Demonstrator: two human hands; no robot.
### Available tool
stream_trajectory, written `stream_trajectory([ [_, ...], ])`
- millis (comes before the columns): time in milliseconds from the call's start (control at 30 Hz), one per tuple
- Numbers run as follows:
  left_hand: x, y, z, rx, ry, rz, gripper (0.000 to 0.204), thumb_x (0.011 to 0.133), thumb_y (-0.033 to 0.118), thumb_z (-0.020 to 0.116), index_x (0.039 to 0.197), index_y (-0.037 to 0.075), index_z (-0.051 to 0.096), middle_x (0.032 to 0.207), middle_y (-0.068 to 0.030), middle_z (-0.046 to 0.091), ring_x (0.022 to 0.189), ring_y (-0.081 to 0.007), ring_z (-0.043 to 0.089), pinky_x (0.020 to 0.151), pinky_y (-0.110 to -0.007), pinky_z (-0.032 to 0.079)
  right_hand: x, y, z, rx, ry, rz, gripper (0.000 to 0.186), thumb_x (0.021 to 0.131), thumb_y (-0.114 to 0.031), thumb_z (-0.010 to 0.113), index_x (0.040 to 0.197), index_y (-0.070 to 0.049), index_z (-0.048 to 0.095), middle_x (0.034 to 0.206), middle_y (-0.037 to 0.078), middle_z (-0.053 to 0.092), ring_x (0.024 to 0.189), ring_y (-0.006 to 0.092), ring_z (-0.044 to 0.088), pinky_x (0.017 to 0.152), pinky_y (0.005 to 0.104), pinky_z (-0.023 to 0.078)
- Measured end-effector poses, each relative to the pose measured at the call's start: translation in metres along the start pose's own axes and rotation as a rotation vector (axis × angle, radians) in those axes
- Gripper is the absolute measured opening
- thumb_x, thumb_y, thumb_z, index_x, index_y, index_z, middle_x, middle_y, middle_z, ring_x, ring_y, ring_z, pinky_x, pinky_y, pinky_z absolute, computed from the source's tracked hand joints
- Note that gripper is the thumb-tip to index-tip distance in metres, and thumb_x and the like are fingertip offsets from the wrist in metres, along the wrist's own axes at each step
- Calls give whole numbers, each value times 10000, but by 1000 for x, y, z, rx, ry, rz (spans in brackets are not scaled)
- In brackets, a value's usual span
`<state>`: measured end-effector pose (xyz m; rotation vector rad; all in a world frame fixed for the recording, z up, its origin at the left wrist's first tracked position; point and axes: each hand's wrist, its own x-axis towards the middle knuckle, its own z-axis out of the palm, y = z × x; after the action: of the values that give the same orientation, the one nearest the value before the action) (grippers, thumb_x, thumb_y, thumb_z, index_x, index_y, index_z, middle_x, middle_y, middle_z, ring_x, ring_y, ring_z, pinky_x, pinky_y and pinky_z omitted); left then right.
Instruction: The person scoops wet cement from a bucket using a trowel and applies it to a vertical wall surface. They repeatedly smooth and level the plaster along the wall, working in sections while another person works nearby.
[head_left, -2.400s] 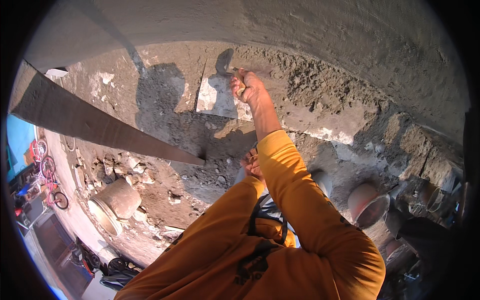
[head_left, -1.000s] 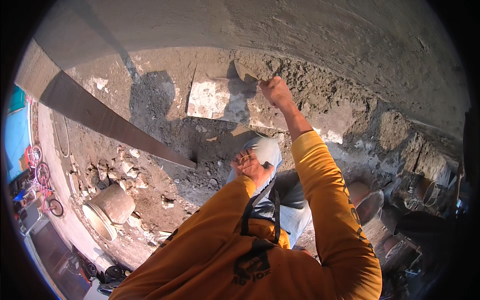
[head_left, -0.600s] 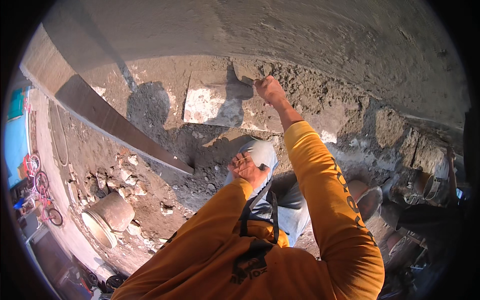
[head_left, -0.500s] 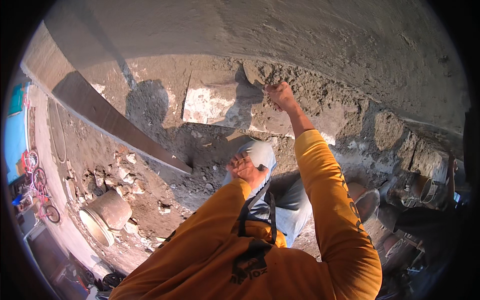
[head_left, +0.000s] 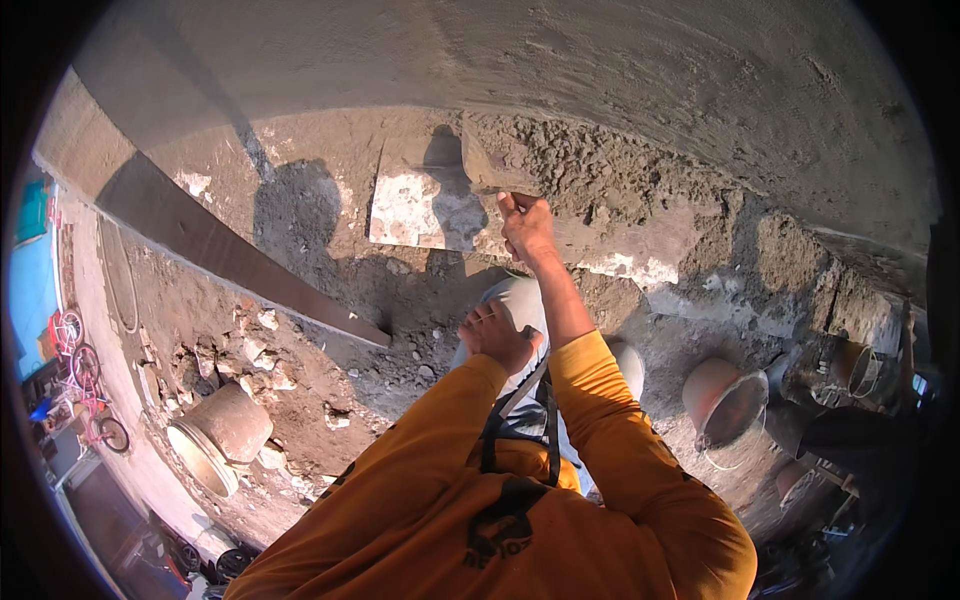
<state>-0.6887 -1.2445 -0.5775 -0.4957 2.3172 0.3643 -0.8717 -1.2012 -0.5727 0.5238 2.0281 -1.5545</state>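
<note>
My right hand (head_left: pixel 525 225) grips a trowel, its blade (head_left: pixel 480 170) over the upper part of a pale, mortar-smeared board (head_left: pixel 400 205) at the foot of the grey plastered wall (head_left: pixel 630 60). Rough lumpy mortar (head_left: pixel 610 170) lies along the wall's base to the right of the blade. My left hand (head_left: pixel 495 335) rests on my denim-covered knee (head_left: pixel 515 298) with its fingers loosely bent and apart.
A long grey beam (head_left: pixel 210 230) slants down at left. An overturned bucket (head_left: pixel 230 430) lies among rubble at lower left. Bicycles (head_left: pixel 82 370) stand beside a blue panel at far left. More buckets (head_left: pixel 720 400) sit at right, near a dark-clad person (head_left: pixel 860 440).
My right hand and trowel have shifted left and lower since half a second ago, the forearm more bent. Earlier, my left hand moved out from under my right arm onto my knee.
</note>
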Motion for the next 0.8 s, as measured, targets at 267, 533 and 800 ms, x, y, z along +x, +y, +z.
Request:
stream_trajectory([
  [267, -4, 1, 5, 60, 18, 15, 1024, 732, 651, 686, 1442, -24, 391, 1390, -240, 468, 1316, -405, 452, 1023, -561, 369, 52, -3, -45, 217, 62, 346, 369, 1009, -382, 659, 1014, -13, 641, 635, 78, 575, 420, 164, 501, 354, 331, 361],
  [533, -5, 2, 0, -21, -41, 53, 1059, 776, 674, 620, 1492, -58, 353, 1471, -265, 413, 1400, -427, 371, 1127, -600, 271, -17, 59, -60, 548, 182, 202, 373, 999, -423, 666, 991, -51, 638, 627, 71, 592, 417, 165, 528, 329, 321, 367],
  [800, -1, 5, 5, -35, -54, 13, 1074, 782, 671, 608, 1540, -28, 306, 1564, -305, 333, 1471, -454, 293, 1188, -623, 185, -43, 102, -84, -767, -90, -221, 571, 995, -538, 575, 907, 13, 695, 800, 269, 701, 822, 465, 700, 758, 520, 558],
])
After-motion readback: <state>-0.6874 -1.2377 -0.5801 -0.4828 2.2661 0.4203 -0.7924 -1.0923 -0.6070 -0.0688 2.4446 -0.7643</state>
